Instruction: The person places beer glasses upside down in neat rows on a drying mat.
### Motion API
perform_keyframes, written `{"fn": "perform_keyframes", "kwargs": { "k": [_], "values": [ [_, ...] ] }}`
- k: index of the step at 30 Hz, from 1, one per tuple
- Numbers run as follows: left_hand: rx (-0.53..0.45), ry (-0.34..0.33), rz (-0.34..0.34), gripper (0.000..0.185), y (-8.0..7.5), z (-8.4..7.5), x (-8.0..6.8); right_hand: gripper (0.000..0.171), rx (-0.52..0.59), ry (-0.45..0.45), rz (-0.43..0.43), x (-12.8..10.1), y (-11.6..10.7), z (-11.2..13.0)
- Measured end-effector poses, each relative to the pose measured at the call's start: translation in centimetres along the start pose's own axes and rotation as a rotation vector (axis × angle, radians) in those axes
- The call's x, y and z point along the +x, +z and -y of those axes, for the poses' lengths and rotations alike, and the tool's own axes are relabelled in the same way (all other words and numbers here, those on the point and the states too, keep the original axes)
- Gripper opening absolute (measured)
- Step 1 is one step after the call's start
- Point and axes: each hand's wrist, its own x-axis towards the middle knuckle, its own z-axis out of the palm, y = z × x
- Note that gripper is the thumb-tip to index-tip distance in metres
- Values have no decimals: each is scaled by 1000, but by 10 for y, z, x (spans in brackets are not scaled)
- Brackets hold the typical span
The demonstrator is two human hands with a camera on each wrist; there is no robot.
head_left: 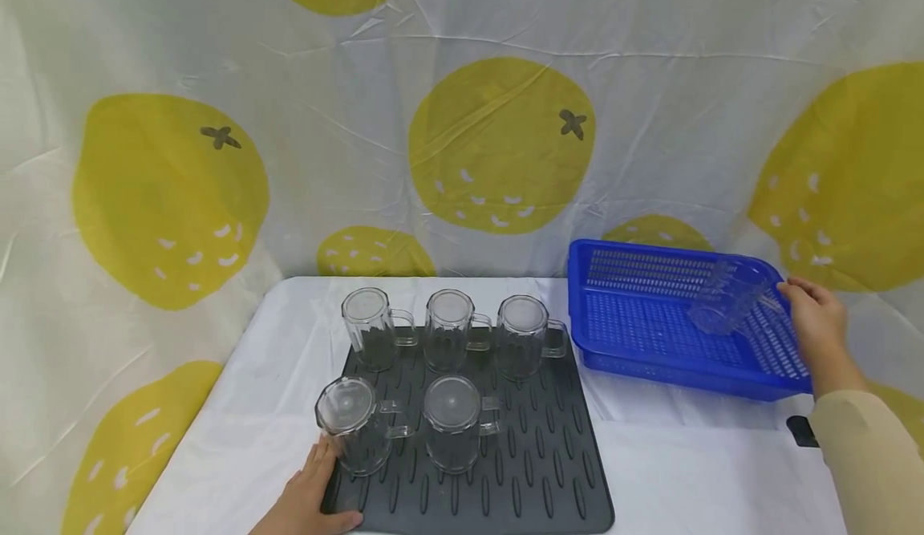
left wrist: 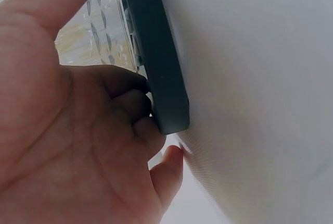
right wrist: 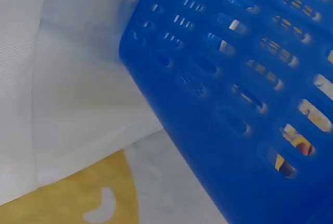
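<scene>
My left hand (head_left: 306, 491) holds the left edge of a dark grey ribbed drying mat (head_left: 534, 479), with the thumb over its top near the front corner. In the left wrist view, bent fingers (left wrist: 138, 104) lie against the mat's side edge (left wrist: 158, 52). Several clear glass mugs stand upside down on the mat in two rows; the front-left mug (head_left: 361, 431) is closest to that hand. On the right, my right hand (head_left: 819, 322) grips the right rim of a blue plastic basket (head_left: 686, 378). One glass mug (head_left: 718, 302) lies tilted inside the basket. The right wrist view shows the basket's slotted wall (right wrist: 208, 104), not the fingers.
A white cloth (head_left: 693, 471) covers the table. Behind it hangs a white curtain (head_left: 339, 134) with yellow fruit prints. A small black object (head_left: 801, 431) lies by the right forearm. The basket stands beside the mat's back-right corner.
</scene>
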Motion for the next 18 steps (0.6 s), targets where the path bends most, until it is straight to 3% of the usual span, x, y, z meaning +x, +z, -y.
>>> {"fn": "perform_keyframes", "kwargs": {
  "k": [3, 5, 13, 18],
  "values": [
    [14, -2, -4, 111, 1, 0, 0, 59, -90, -19, 40, 3, 0, -4],
    [19, -1, -4, 110, 1, 0, 0, 72, -145, -42, 70, 4, 1, -7],
    [23, 9, -8, 110, 0, -2, -1, 73, -314, -61, 93, 8, 6, -10],
    [27, 18, -11, 110, 0, -1, -2, 73, -363, -55, 127, 8, 9, -11]
  ]
}}
